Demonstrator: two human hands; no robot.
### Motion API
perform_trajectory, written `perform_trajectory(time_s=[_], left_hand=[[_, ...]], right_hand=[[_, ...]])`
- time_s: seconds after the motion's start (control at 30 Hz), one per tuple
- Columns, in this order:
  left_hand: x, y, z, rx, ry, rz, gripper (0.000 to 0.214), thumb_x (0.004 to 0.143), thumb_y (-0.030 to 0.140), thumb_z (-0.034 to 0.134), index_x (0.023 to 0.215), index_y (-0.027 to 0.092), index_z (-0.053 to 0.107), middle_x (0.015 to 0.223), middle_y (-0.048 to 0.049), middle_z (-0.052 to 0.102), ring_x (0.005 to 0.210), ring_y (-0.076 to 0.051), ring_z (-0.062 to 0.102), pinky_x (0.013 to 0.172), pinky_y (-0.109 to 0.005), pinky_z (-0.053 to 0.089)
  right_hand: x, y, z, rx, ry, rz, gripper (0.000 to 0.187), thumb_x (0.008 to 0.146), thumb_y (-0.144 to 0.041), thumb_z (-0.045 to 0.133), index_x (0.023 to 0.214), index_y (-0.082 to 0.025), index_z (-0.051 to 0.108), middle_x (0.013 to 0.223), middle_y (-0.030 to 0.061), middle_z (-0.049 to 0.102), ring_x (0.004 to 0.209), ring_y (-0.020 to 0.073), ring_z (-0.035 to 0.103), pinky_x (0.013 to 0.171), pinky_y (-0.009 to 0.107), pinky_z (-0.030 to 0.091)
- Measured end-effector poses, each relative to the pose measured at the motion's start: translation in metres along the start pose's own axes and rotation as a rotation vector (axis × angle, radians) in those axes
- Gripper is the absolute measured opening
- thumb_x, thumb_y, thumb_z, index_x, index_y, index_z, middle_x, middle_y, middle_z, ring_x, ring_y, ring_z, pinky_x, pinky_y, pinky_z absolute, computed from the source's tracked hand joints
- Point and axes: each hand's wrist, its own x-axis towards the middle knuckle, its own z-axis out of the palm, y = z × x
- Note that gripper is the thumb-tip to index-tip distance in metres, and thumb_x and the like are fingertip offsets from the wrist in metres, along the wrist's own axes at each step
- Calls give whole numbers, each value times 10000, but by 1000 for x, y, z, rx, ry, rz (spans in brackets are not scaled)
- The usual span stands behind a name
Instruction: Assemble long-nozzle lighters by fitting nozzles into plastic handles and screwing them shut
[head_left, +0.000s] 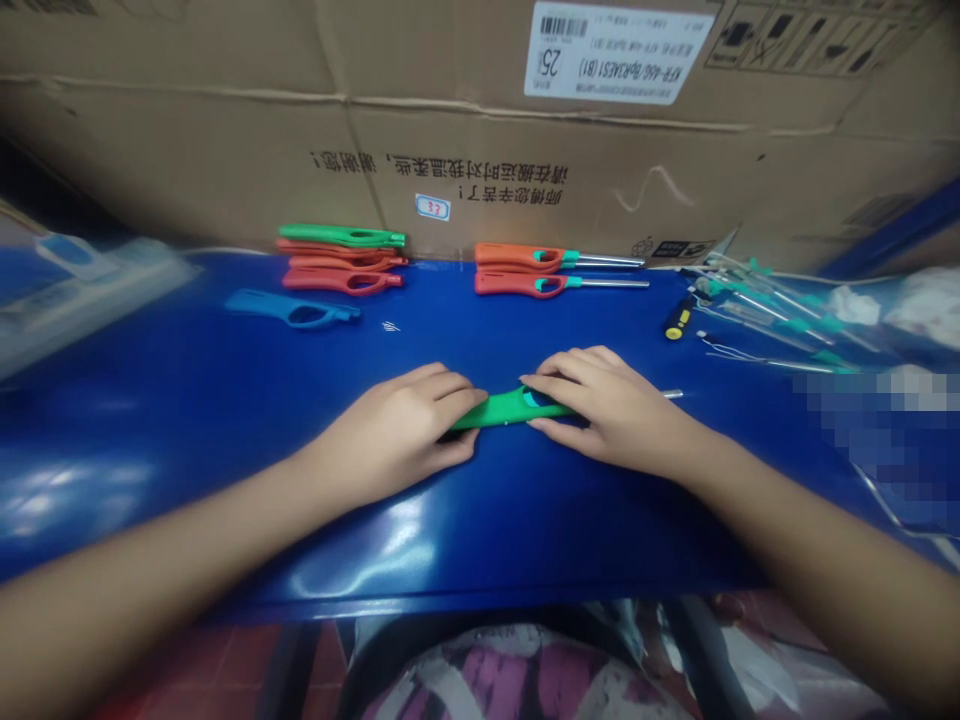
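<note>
A green long-necked lighter (501, 408) lies level between my hands, low over the blue table. My left hand (416, 420) is closed round its handle end, thumb below and fingers on top. Around the trigger end, my right hand (600, 405) grips with thumb and fingers. A teal trigger shows in the opening beside the right fingertips. The metal tube (673, 394) pokes out past the right hand; the stretch between is hidden by that hand.
Handle shells, including a blue one (292, 311), lie at back left near small pins (391, 327). Two lighters with tubes (517, 285) sit at back centre. A screwdriver (679, 318) and loose tube parts (787, 310) are at right. A cardboard box (247, 140) stands behind.
</note>
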Motion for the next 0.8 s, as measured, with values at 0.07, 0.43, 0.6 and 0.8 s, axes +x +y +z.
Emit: perform_trajectory(time_s=[0.07, 0.43, 0.6, 0.8], left_hand=[[-1, -2, 1, 29, 17, 18, 293, 971, 252, 563, 1220, 129, 657, 1075, -108, 720, 981, -243, 656, 867, -376, 552], [-1, -5, 1, -26, 113, 60, 313, 1016, 286, 528, 1225, 96, 664, 1052, -119, 722, 945, -228, 667, 844, -354, 557], [-1, -2, 1, -5, 174, 110, 297, 998, 254, 554, 1203, 72, 670, 1002, -126, 731, 874, -221, 669, 802, -343, 562], [0, -9, -3, -9, 225, 71, 267, 980, 239, 571, 1150, 76, 696, 1009, -127, 747, 867, -229, 681, 814, -363, 571]], right_hand=[[0, 1, -1, 9, 26, -12, 334, 995, -371, 560, 1262, -179, 621, 1162, 117, 699, 1066, 264, 638, 915, 434, 456], [-2, -3, -2, 154, 110, 30, 145, 1011, -299, 509, 1044, -192, 601, 1027, 95, 672, 904, 219, 637, 781, 354, 516], [-3, -4, -1, 169, 171, 9, 121, 1009, -277, 512, 1039, -196, 597, 998, 93, 671, 883, 217, 637, 755, 343, 522], [-1, -1, -6, 191, 299, 81, 110, 954, -236, 632, 1055, -195, 615, 1050, 89, 662, 972, 208, 648, 857, 341, 530]])
